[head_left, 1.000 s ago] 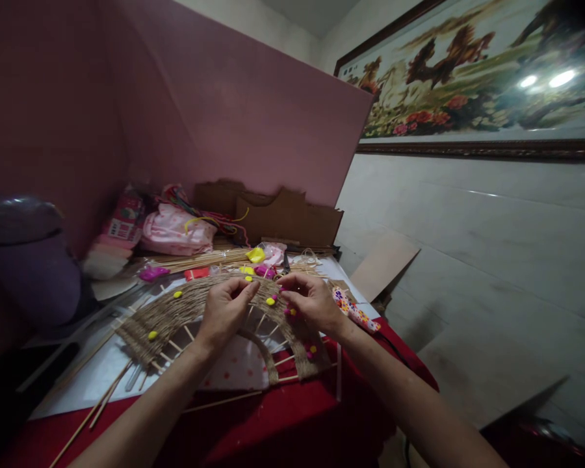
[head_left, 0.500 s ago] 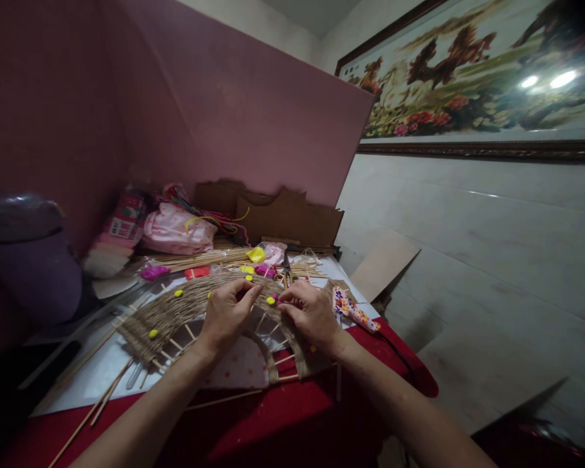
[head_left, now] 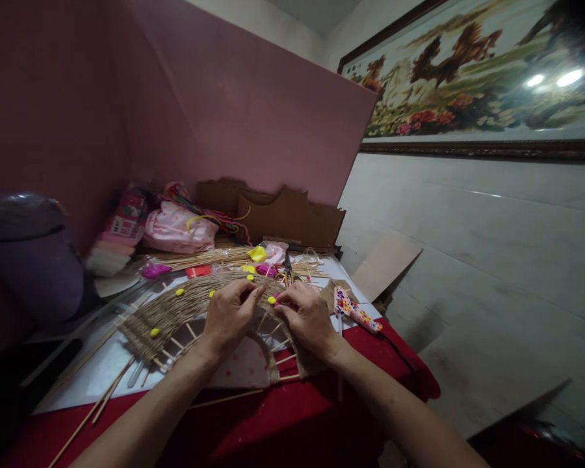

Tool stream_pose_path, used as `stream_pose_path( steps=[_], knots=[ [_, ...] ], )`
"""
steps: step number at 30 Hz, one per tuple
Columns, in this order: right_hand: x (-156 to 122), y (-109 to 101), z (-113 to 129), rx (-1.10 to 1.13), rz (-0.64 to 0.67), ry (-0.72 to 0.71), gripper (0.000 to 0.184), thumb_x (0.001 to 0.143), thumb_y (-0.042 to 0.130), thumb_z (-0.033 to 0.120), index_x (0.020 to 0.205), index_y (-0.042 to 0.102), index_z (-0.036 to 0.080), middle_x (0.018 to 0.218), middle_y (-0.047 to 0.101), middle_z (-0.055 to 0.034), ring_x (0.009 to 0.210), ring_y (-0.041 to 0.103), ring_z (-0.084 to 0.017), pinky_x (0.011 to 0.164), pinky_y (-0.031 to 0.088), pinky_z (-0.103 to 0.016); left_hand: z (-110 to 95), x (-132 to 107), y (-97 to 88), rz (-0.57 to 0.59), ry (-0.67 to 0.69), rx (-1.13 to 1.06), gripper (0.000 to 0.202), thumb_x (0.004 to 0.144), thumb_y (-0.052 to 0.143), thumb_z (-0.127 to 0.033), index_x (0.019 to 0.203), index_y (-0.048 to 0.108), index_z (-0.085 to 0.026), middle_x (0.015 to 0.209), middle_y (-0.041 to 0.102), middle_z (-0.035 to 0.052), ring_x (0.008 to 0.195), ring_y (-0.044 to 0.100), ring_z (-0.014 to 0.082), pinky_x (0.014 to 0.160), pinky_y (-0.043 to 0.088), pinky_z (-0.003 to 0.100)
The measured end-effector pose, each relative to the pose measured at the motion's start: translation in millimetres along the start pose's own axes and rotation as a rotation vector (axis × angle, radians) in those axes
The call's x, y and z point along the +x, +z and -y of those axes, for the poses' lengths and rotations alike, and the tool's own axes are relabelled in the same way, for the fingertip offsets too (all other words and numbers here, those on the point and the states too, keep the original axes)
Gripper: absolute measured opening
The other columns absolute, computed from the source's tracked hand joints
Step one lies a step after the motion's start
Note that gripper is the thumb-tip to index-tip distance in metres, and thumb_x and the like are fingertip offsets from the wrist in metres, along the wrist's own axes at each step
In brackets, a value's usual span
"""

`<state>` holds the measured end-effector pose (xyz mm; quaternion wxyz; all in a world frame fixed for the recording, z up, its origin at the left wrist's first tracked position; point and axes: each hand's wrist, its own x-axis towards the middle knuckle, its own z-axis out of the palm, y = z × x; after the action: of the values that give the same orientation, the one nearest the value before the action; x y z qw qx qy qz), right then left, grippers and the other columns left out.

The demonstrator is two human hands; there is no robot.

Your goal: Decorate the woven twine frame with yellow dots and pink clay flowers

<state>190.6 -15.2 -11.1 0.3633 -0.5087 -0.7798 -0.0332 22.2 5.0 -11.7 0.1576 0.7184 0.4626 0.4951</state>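
Observation:
A fan-shaped piece woven of brown twine [head_left: 175, 312] over thin sticks lies on the table, dotted with small yellow clay discs [head_left: 180, 292]. Over its middle, my left hand [head_left: 231, 318] is closed, thumb against forefinger; whatever may be between them is hidden. My right hand [head_left: 307, 318] pinches a small magenta bit of clay [head_left: 275, 298] right at a yellow disc [head_left: 272, 301] on the right part of the weave. Whether the bit touches the disc's top or its side I cannot tell. Scissors [head_left: 288, 273] lie just behind the hands.
Behind the weave are bundled sticks [head_left: 205, 259], a yellow clay packet [head_left: 257, 254] and a magenta one [head_left: 156, 269]. A flower-patterned glue gun [head_left: 355, 311] lies at the right. Torn cardboard [head_left: 287, 218] stands at the back, a purple bin [head_left: 29, 266] at the left.
My right hand has shifted slightly left, bringing the magenta bit from beside the yellow disc up against it. My left hand has hardly moved, and the whole view has drifted a little.

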Motion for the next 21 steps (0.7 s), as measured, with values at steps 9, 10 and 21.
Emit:
stream_pose_path(
  steps=[9, 10, 21],
  knots=[
    [0.3, -7.7, 0.4, -0.036, 0.016, -0.003, 0.012, 0.074, 0.068, 0.022, 0.072, 0.057, 0.019, 0.079, 0.061, -0.0017, 0.080, 0.053, -0.018, 0.075, 0.033, -0.031, -0.9, 0.2, -0.5, 0.001, 0.017, -0.001, 0.022, 0.081, 0.052, -0.033, 0.071, 0.064, -0.018, 0.062, 0.060, 0.0010, 0.056, 0.050, 0.0125, 0.055, 0.034, 0.023],
    [0.1, -9.2, 0.6, -0.037, 0.017, -0.005, 0.012, 0.075, 0.068, 0.023, 0.072, 0.057, 0.019, 0.080, 0.061, -0.0019, 0.080, 0.053, -0.018, 0.075, 0.033, -0.031, -0.7, 0.1, -0.5, 0.002, 0.017, 0.001, 0.022, 0.081, 0.052, -0.033, 0.071, 0.064, -0.018, 0.062, 0.061, 0.0012, 0.056, 0.050, 0.0126, 0.055, 0.034, 0.023],
    [0.1, -6.2, 1.9, -0.058, 0.024, -0.011, 0.012, 0.083, 0.061, 0.025, 0.073, 0.059, 0.019, 0.077, 0.061, -0.0014, 0.078, 0.052, -0.017, 0.074, 0.032, -0.030, -1.3, 0.1, -1.2, 0.028, 0.000, 0.160, 0.020, 0.081, 0.052, -0.032, 0.074, 0.065, -0.019, 0.070, 0.064, 0.0020, 0.063, 0.055, 0.0139, 0.061, 0.038, 0.024]
  ],
)
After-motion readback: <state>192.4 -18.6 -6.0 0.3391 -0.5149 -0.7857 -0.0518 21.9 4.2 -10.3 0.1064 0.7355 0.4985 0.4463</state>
